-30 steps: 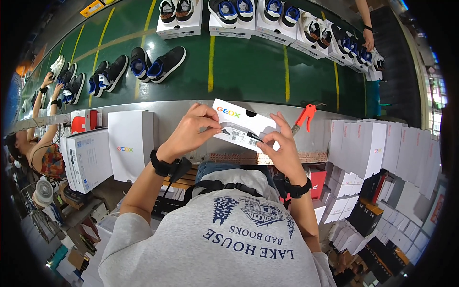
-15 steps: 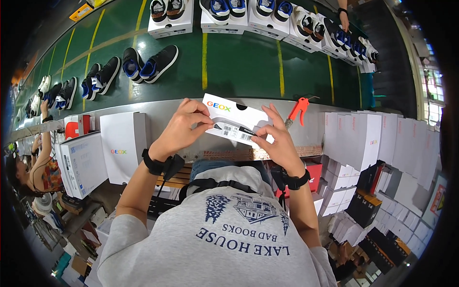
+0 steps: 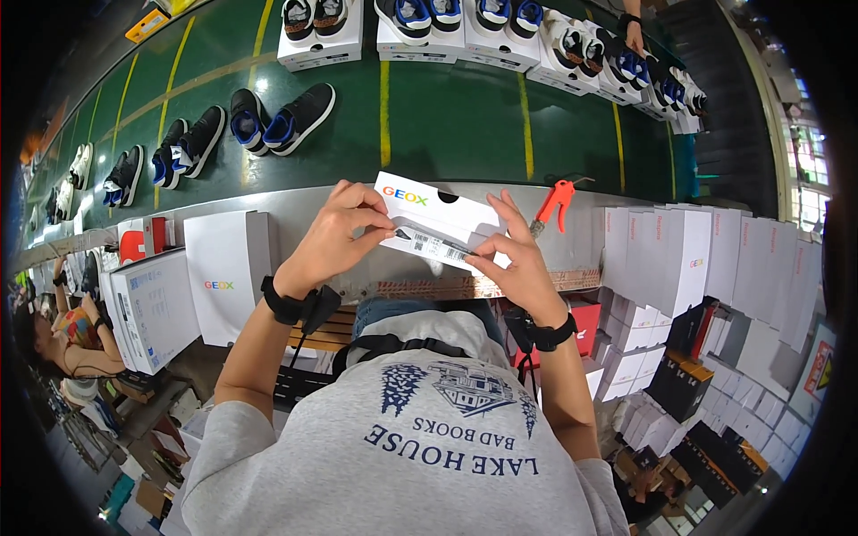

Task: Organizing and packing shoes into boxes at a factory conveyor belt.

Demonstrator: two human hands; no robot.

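A white cardboard shoebox piece (image 3: 451, 209), with a coloured logo, a dark half-round notch and a barcode label along its lower face, is held up in front of my body. My left hand (image 3: 338, 234) pinches its left end between thumb and fingers. At the right end, my right hand (image 3: 516, 259) grips with thumb and index finger near the label, other fingers raised. The piece is tilted, its right end lower than its left. Whether it is a whole box or a lid I cannot tell.
Beyond a metal ledge (image 3: 331, 199) runs a green belt (image 3: 447, 116) carrying dark sneakers (image 3: 299, 121) and pairs on white boxes (image 3: 420, 49). A red air gun (image 3: 556, 207) lies right. White boxes (image 3: 228, 286) stand left, more (image 3: 661, 259) right. A person (image 3: 80, 330) works at far left.
The held piece has tipped slightly, while both my hands keep their pinch. At far left, the person has drawn an arm back from the belt, and dark shoes there are gone from it.
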